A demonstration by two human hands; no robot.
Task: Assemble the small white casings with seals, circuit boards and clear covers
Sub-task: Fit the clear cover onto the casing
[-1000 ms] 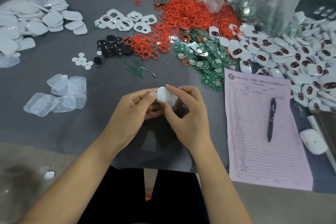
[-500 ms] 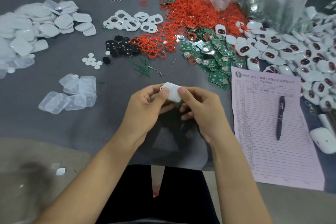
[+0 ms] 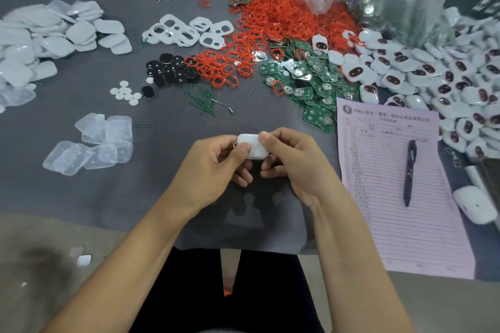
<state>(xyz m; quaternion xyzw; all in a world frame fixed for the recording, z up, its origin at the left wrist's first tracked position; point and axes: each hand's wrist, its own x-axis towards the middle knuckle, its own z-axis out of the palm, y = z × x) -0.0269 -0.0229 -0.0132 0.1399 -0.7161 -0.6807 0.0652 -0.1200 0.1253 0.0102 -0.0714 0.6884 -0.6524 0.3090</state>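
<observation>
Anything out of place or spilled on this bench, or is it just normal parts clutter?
Mostly sorted piles, but two small white pieces lie off the grey mat at lower left, away from every pile. Red seals also spill into the green circuit boards. Both hands hold one white casing.

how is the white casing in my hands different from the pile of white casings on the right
The plain white casing pinched between the left hand and right hand shows no opening; the heaped white casings mostly show dark, red-rimmed oval windows. The held one is lifted off the grey mat; the heap rests on it. Both are small, rounded and white.
</observation>
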